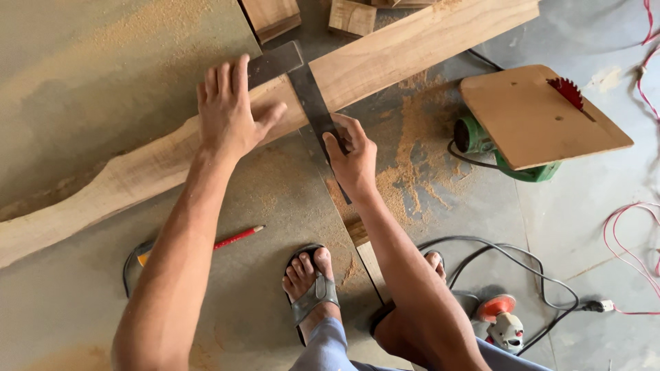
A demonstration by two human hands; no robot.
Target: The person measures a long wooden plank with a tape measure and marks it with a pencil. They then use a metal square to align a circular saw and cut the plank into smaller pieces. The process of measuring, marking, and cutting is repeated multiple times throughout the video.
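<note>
**Listener:** What does the head view show, looking down?

**Me:** I am crouched over a concrete floor point(82, 69) dusted with sawdust. A long wooden plank point(412, 48) lies on it, its long axis running from low on my left up and away to my right. My left hand point(230, 113) lies flat on the plank, fingers spread and loose, pressing down rather than gripping anything. Its fingertips touch the short arm of a dark metal square point(311, 93).

**Listener:** And your right hand?

**Me:** My right hand point(354, 161) is curled round the long blade of the square, fingers and thumb closed on it at the plank's near edge. That blade crosses the plank, pointing back toward my body, so the square sits between my two hands.

**Listener:** Which hand is nearer the plank?

**Me:** The left is on top of it; the right is just below its near edge.

**Listener:** What else lies around?

**Me:** Below my left forearm, a red pencil point(237, 238) lies on the floor, well apart from both hands. To the right of my right hand sits a green circular saw point(509, 161) fixed under a wooden board point(536, 113). Near my right knee is a small grinder point(502, 323) among black cables.
</note>
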